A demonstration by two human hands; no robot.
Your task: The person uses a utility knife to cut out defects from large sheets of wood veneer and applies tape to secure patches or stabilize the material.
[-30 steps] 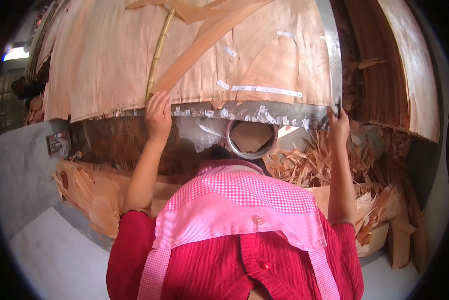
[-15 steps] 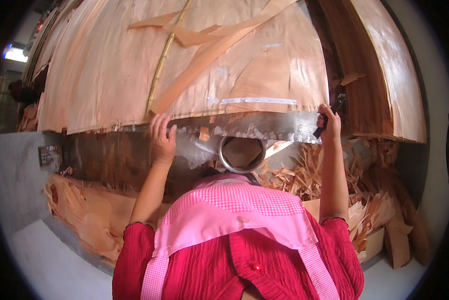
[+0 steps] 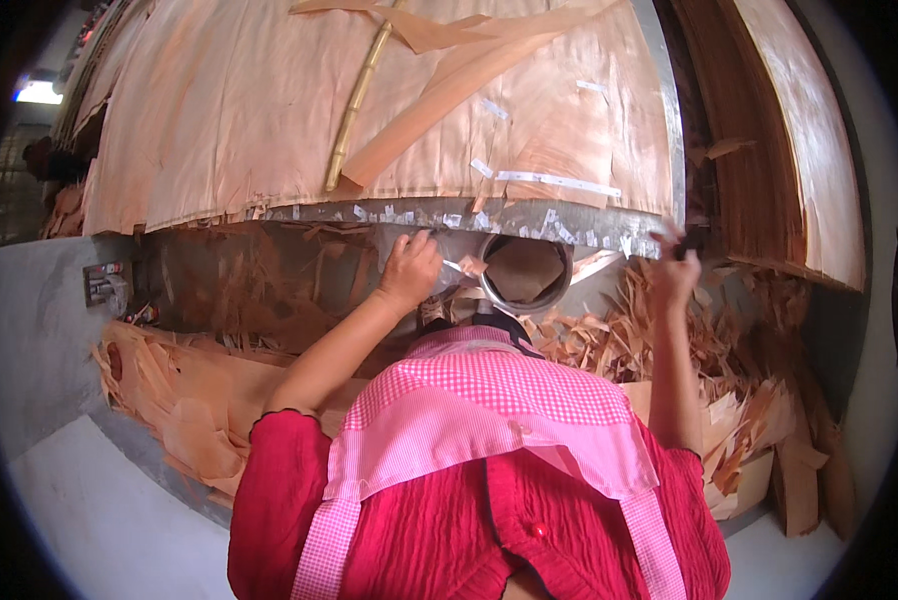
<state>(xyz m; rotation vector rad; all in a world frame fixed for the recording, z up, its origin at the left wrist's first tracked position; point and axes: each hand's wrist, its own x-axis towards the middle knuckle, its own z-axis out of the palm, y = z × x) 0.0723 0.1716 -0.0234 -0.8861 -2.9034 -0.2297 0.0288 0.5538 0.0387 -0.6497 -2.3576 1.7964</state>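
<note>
My left hand (image 3: pixel 411 272) is at the table's near metal edge (image 3: pixel 369 213), with its fingers curled together. What they hold, if anything, is too small to make out. My right hand (image 3: pixel 675 268), slightly blurred, is closed around a black tool (image 3: pixel 691 240) whose kind I cannot make out, by the near right corner of the table. A wide sheet of pale wood veneer (image 3: pixel 239 130) covers the table. White perforated tape (image 3: pixel 559 182) lies along its near edge, and small white tape scraps (image 3: pixel 453 220) stick to the metal edge.
A bamboo stick (image 3: pixel 359 105) and a loose veneer strip (image 3: pixel 439 105) lie on the sheet. A round metal-rimmed container (image 3: pixel 566 280) stands below the edge. Veneer offcuts (image 3: pixel 619 345) heap on the floor. A tall veneer stack (image 3: pixel 739 150) stands at right.
My left hand has left the veneer edge and moved right and down toward the container. My right hand has shifted slightly right and down with the black tool. The view has shifted slightly.
</note>
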